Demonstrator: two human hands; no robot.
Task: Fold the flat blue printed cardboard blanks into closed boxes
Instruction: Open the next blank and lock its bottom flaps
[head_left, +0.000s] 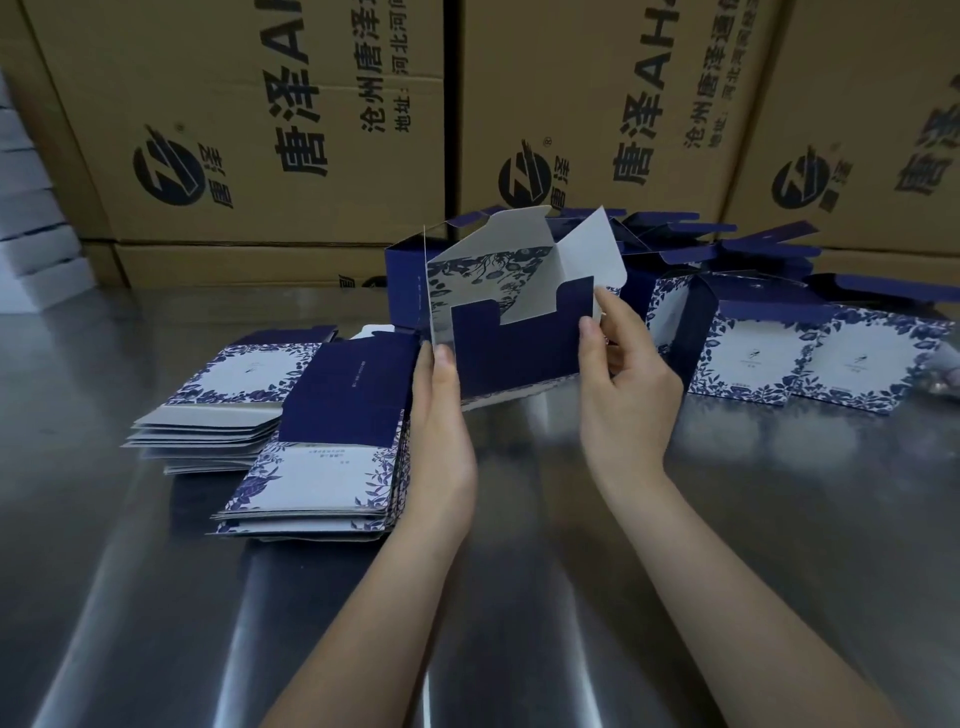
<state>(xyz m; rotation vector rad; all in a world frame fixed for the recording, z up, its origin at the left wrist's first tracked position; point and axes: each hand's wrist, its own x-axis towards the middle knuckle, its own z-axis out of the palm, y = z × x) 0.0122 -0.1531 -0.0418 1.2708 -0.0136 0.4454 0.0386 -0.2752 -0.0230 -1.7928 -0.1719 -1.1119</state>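
Steel table (156, 597): shiny, streaked with reflections, running from the near edge to a wall of cartons.
Left hand (441, 395): pinches the left edge of the held blank (514, 348), thumb on the near face, fingers hidden behind.
Right hand (631, 374): pinches the right edge beside the dark blue flap, thumb and forefinger on the card.
Held blank: up above the middle of the surface, partly opened into a sleeve, white inner flaps standing, not yet closed.
Handling: probably light and thin, stiff across the panels, weak at the scored creases. Best taken by panel edges close to a crease, since loose flaps would likely bend or tear.
Flat blanks (311, 483): two fanned stacks toward the left edge, the nearer one just beside the left wrist.
Opened boxes (779, 364): cluster toward the far right corner, top flaps up, insides not visible.
Brown cartons (285, 130): stacked along the far edge, printed, closed, contents hidden.
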